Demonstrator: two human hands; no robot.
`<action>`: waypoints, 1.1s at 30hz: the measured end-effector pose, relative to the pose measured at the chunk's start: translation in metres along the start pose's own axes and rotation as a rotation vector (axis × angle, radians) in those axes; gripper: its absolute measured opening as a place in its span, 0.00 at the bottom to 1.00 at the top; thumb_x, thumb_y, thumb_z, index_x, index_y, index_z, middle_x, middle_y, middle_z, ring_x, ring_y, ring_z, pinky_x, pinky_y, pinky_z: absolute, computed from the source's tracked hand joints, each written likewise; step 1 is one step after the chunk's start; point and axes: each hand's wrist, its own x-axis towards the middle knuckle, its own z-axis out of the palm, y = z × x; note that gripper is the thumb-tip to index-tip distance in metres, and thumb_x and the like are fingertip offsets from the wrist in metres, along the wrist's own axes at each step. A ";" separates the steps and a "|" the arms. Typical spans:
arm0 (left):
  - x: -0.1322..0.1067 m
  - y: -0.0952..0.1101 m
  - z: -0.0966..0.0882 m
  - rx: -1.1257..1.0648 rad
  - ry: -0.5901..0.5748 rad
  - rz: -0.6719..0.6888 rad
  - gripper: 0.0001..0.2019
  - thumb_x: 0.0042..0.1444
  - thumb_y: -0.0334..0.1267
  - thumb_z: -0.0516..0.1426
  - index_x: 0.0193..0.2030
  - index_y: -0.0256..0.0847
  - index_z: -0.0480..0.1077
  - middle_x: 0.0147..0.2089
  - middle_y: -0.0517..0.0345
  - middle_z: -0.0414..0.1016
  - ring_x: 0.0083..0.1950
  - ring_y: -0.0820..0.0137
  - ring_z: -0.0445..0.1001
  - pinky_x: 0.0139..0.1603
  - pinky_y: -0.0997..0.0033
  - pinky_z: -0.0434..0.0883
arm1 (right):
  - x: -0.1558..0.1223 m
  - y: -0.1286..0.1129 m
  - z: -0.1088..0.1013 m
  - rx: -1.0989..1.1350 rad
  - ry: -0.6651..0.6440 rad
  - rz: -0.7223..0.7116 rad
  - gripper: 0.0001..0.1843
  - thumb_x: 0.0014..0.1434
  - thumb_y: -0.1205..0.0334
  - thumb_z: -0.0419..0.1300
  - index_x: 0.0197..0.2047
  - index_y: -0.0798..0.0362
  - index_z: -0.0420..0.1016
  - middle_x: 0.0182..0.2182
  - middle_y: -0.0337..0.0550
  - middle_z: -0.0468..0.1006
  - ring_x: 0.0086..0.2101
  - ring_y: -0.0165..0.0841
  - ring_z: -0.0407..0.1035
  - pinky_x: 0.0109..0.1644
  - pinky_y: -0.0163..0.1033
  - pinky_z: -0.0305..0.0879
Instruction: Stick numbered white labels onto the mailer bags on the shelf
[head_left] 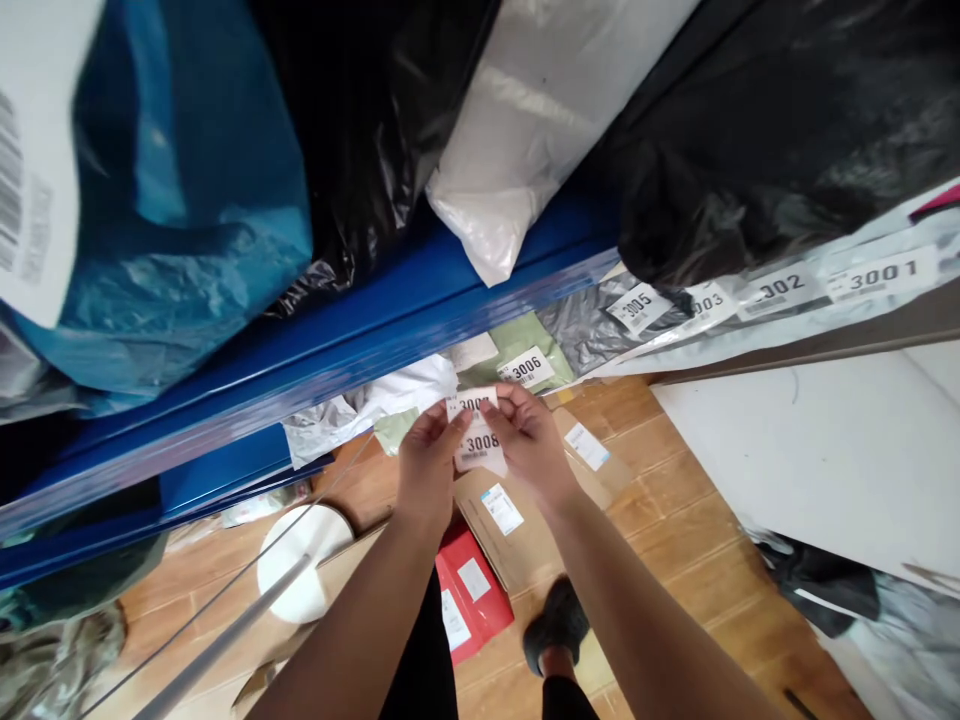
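Between both hands, in the middle of the head view, is a small strip of white labels, printed 3007 and 3008 with barcodes. My left hand pinches its left edge between thumb and fingers. My right hand pinches the upper right part, its thumb covering the end of 3007. Just beyond the fingers lies a green plastic mailer bag with a label reading 3006. To its right is a grey mailer bag labelled 3005. A white mailer bag sits left of the hands.
Blue shelving runs across, with black, blue and white bags overhanging above. Labels 3003, 3002 and 3001 continue rightward. Cardboard boxes, a red package and a white round base with a pole stand on the wooden floor. A white board is at right.
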 end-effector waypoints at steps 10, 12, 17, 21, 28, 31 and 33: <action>0.024 -0.023 0.029 -0.245 0.028 -0.035 0.16 0.28 0.38 0.71 0.26 0.38 0.74 0.24 0.62 0.77 0.26 0.74 0.73 0.31 0.74 0.68 | 0.016 -0.044 -0.022 -0.878 0.151 -0.267 0.08 0.54 0.59 0.59 0.35 0.50 0.78 0.23 0.40 0.77 0.22 0.33 0.67 0.30 0.39 0.64; 0.030 -0.021 0.040 -0.278 0.025 -0.048 0.16 0.29 0.40 0.71 0.26 0.37 0.74 0.23 0.61 0.76 0.26 0.72 0.74 0.32 0.73 0.68 | 0.027 -0.054 -0.021 -0.961 0.121 -0.307 0.08 0.54 0.60 0.58 0.34 0.50 0.78 0.21 0.39 0.76 0.21 0.32 0.67 0.29 0.38 0.63; 0.044 -0.020 0.049 -0.256 0.181 -0.064 0.19 0.33 0.48 0.70 0.25 0.35 0.71 0.21 0.59 0.74 0.27 0.67 0.76 0.31 0.69 0.69 | 0.060 -0.060 -0.012 -1.212 -0.006 -0.496 0.08 0.55 0.63 0.57 0.31 0.50 0.78 0.29 0.44 0.80 0.30 0.38 0.72 0.35 0.41 0.64; 0.048 -0.023 0.045 -0.270 0.233 -0.122 0.21 0.30 0.51 0.70 0.23 0.37 0.69 0.18 0.61 0.71 0.24 0.68 0.75 0.28 0.69 0.68 | 0.084 -0.055 -0.002 -1.344 -0.008 -0.460 0.08 0.54 0.63 0.57 0.34 0.52 0.77 0.34 0.51 0.80 0.36 0.45 0.72 0.40 0.46 0.65; 0.046 -0.027 0.037 -0.117 0.217 -0.125 0.20 0.31 0.52 0.68 0.21 0.37 0.71 0.15 0.62 0.68 0.19 0.72 0.68 0.22 0.72 0.61 | 0.098 -0.048 0.007 -1.387 0.016 -0.249 0.06 0.54 0.62 0.59 0.33 0.54 0.77 0.36 0.56 0.80 0.38 0.48 0.73 0.42 0.49 0.67; 0.027 -0.028 0.027 0.102 0.129 -0.098 0.19 0.37 0.53 0.65 0.20 0.38 0.69 0.15 0.64 0.65 0.17 0.75 0.63 0.20 0.75 0.58 | 0.097 -0.042 0.009 -1.377 0.047 -0.281 0.06 0.53 0.65 0.58 0.32 0.54 0.77 0.35 0.56 0.80 0.39 0.48 0.73 0.42 0.49 0.66; 0.007 -0.028 0.016 0.279 0.063 -0.072 0.19 0.42 0.53 0.63 0.19 0.39 0.66 0.15 0.64 0.63 0.17 0.77 0.60 0.18 0.76 0.55 | 0.098 -0.038 0.009 -1.327 0.039 -0.325 0.06 0.52 0.68 0.58 0.32 0.53 0.77 0.33 0.54 0.80 0.40 0.47 0.72 0.43 0.48 0.66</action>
